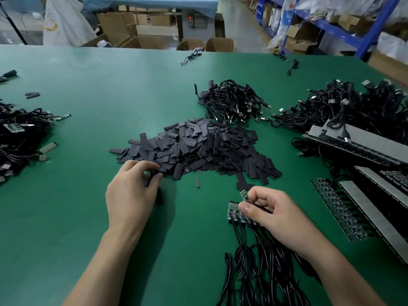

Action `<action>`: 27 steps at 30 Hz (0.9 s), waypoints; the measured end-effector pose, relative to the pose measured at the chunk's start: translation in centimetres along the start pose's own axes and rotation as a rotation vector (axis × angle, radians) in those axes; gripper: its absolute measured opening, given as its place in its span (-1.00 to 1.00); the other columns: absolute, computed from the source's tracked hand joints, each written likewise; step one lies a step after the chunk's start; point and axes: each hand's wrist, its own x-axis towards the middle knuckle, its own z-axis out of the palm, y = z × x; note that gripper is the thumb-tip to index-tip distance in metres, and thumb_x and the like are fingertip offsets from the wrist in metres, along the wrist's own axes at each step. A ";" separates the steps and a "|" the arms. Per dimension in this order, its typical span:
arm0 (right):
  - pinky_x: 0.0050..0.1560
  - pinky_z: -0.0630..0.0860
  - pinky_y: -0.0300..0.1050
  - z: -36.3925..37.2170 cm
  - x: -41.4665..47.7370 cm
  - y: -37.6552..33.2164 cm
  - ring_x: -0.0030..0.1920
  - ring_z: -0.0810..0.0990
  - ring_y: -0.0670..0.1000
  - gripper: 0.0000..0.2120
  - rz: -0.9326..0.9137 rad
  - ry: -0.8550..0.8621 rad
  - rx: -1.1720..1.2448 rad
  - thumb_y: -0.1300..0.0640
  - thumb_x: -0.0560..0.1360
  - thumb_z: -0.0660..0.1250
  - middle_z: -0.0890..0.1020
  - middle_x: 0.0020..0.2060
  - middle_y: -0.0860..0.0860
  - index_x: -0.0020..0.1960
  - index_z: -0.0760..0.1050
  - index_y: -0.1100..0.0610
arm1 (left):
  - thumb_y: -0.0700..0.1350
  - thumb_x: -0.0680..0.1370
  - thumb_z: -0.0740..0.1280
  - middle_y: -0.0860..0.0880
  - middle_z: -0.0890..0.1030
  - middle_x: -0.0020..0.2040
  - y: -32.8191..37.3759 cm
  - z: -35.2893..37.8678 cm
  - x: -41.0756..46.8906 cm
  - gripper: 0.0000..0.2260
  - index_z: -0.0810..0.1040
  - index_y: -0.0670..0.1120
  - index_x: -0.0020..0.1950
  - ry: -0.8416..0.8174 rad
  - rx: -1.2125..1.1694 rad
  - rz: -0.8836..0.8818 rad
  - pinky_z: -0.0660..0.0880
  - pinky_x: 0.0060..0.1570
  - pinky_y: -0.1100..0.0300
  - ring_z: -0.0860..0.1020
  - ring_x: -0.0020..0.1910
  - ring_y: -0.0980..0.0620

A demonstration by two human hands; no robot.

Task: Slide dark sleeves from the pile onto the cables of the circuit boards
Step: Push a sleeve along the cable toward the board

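A big pile of flat dark sleeves lies in the middle of the green table. At its near left edge my left hand pinches one dark sleeve between thumb and fingertips. My right hand holds a small green circuit board by its black cable, the board tilted up toward the pile. Under that hand lies a row of several more circuit boards, their black cables running toward me.
Heaps of black USB cables lie behind the pile, at the far right and at the left edge. Strips of joined boards on grey backing fill the right side. Cardboard boxes and blue shelving stand beyond the table.
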 end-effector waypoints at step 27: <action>-0.40 0.30 -0.47 -0.5 -0.1 -0.7 -0.50 0.37 -0.24 -0.82 0.113 -0.105 0.337 0.08 0.60 0.41 0.47 -0.49 -0.22 -0.06 0.67 0.17 | -0.12 0.44 0.55 0.04 0.67 -0.01 6.8 0.7 -4.6 -0.81 0.68 0.02 0.03 -0.562 -1.111 0.179 0.56 0.03 0.21 0.65 0.00 0.02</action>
